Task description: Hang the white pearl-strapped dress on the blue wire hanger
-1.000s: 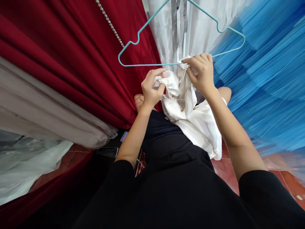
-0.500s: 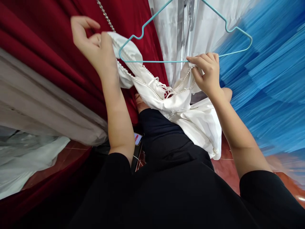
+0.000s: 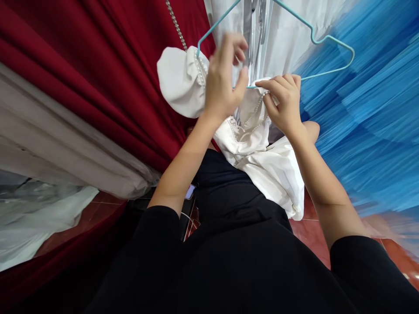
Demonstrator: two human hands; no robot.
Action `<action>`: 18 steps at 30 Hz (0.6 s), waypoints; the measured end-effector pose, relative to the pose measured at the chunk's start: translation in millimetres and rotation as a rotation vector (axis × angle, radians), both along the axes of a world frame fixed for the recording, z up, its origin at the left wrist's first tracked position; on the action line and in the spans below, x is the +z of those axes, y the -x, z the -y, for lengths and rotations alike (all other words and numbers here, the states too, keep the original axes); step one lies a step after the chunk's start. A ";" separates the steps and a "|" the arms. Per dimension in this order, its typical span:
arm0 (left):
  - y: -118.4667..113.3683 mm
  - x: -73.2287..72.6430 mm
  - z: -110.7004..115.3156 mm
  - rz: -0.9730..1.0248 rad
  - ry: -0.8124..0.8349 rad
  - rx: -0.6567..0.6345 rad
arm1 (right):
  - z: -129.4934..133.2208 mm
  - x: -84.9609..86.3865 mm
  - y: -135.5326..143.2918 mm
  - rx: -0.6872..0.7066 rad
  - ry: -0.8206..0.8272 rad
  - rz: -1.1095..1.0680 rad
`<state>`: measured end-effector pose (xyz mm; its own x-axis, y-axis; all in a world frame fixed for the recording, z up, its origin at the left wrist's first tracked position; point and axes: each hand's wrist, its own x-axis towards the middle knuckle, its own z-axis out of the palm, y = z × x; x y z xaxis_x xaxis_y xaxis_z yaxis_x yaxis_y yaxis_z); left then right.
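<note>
Evidently, the pearl-trimmed white garment (image 3: 278,170) lies partly over the lap (image 3: 222,174), its weight probably best supported there. Beyond, the right hand (image 3: 284,98) pinches a gathered edge at the lower bar of the light-blue hanger (image 3: 321,74); that grip should be firm. Leftward, the left hand (image 3: 225,78) is half open, blurred, apparently holding nothing; the puffed white end (image 3: 178,78) farther left likely needs careful handling around the pearls (image 3: 241,141).

Hanger (image 3: 292,13) turquoise; garment (image 3: 275,170) plain white, beaded trim (image 3: 200,72) pearly; drape (image 3: 131,87) deep red; tulle (image 3: 369,109) bright blue; shirt (image 3: 245,261) plain black.
</note>
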<state>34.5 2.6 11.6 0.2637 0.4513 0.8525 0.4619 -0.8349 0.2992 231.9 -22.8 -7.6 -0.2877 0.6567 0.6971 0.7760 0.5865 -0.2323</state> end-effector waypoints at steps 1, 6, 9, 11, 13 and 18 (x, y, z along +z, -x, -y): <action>-6.9 -10.3 6.8 -0.017 -0.016 0.036 | -0.2 -0.3 0.2 -0.002 0.006 -0.012; -9.8 -37.8 1.9 -0.166 0.061 0.140 | -4.4 -11.9 -5.9 0.085 -0.026 -0.018; -3.1 -33.5 -5.1 -0.125 0.122 0.076 | -11.3 -19.6 -25.5 -0.013 -0.331 -0.196; 0.1 -28.4 -5.4 -0.118 0.147 0.059 | -17.8 -17.2 -47.7 -0.130 -0.576 -0.341; 2.5 -24.2 -3.2 -0.151 0.158 0.068 | -24.6 -6.0 -73.2 -0.212 -0.707 -0.427; 3.4 -16.2 6.6 -0.222 0.170 0.079 | -31.4 47.3 -115.4 -0.097 -0.601 -0.451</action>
<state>31.1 -4.0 -4.6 0.3939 0.6095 0.6880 0.5930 -0.7404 0.3164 347.3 8.6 39.6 0.1498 0.1342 0.9796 0.7362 0.6462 -0.2011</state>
